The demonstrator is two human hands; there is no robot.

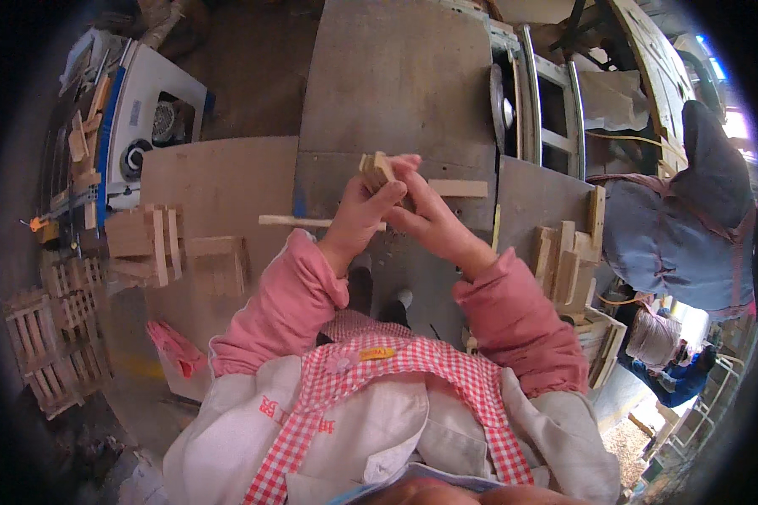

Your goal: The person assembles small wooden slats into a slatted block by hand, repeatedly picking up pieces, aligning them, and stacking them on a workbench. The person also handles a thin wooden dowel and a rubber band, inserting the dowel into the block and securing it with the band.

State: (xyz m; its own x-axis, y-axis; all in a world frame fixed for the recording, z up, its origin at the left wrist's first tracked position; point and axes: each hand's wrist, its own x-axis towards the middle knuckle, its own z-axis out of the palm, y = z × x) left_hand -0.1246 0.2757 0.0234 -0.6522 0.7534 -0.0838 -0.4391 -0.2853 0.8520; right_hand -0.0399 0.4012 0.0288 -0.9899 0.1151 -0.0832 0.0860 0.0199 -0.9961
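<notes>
Wood (378, 169), held between both hands (354, 215), looks light and stiff; its sides seem the best hold.

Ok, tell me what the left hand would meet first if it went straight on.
Most likely the right hand, close ahead of the left hand; depth is unclear, and they may already touch.

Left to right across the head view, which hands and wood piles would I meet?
Slatted wooden pieces, stacked wooden blocks, left hand, right hand, wooden pieces by the right sleeve.
</notes>
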